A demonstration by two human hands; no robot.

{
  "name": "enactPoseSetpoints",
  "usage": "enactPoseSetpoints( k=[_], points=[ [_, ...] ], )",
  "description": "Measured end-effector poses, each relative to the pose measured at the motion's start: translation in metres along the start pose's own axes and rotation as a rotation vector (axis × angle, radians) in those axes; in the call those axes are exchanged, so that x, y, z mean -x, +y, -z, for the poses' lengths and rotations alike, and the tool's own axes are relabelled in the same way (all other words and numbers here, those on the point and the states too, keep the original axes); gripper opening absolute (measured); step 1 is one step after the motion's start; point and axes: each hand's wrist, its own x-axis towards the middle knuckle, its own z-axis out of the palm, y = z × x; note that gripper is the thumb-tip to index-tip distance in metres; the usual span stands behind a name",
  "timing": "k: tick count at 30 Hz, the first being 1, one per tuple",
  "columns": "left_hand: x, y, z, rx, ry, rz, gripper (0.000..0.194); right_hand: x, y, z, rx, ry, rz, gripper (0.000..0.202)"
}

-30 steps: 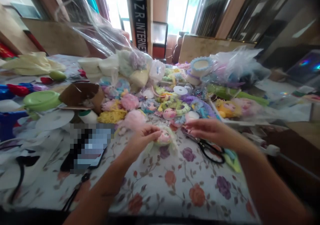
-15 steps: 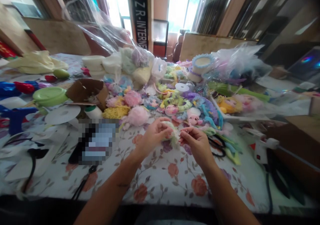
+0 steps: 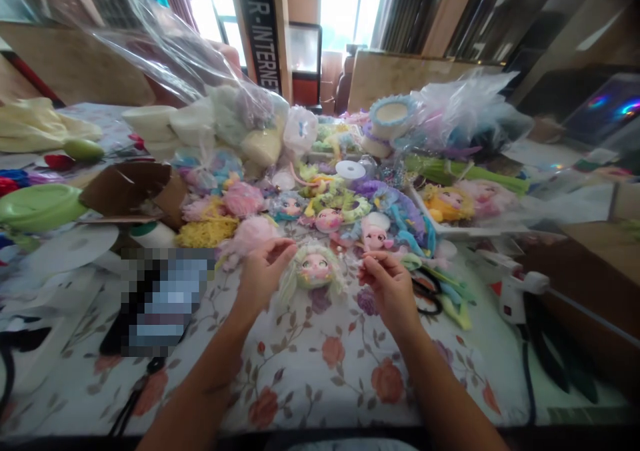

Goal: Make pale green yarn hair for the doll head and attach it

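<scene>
A doll head point(image 3: 315, 269) with pale green hair lies face up on the flowered cloth between my hands. My left hand point(image 3: 265, 271) is at its left edge, thumb and fingers a little apart beside the hair, holding nothing that I can see. To the right of the head, my right hand point(image 3: 390, 284) is closed in a pinch, fingertips pressed together. A tiny whitish thing shows at those fingertips, too small and blurred to name. Black-handled scissors point(image 3: 429, 297) lie just beyond my right hand, their blades hidden.
More doll heads, such as one with a pink face point(image 3: 329, 219), and fluffy pink hair point(image 3: 250, 237) crowd the table behind. A phone point(image 3: 160, 304) lies at left, near a cardboard box point(image 3: 135, 191). At right are a white glue gun point(image 3: 517, 294) and a white tray point(image 3: 445, 231).
My left hand has moved left, off the pale green hair it was holding. The doll head now rests face up on the cloth. My right hand keeps its pinch. The view has shifted right.
</scene>
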Motion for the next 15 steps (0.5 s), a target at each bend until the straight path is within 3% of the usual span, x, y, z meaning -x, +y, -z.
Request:
enactPoseSetpoints(
  k=[4,7,11,15],
  points=[
    [-0.007,-0.023,0.009,-0.26,0.062,-0.117,0.033,0.004,-0.002,0.034,0.012,-0.03,-0.101,0.023],
    [-0.001,-0.024,-0.006,-0.474,0.023,-0.431,0.033,0.013,-0.001,0.055,0.037,-0.051,-0.17,0.023],
    [0.009,-0.008,-0.038,-0.701,-0.361,-0.848,0.032,0.019,0.005,0.066,0.024,0.032,-0.182,0.023],
    [0.011,-0.003,-0.056,-0.884,-0.596,-0.949,0.044,0.021,0.011,0.065,-0.007,0.078,-0.163,0.021]
  ],
)
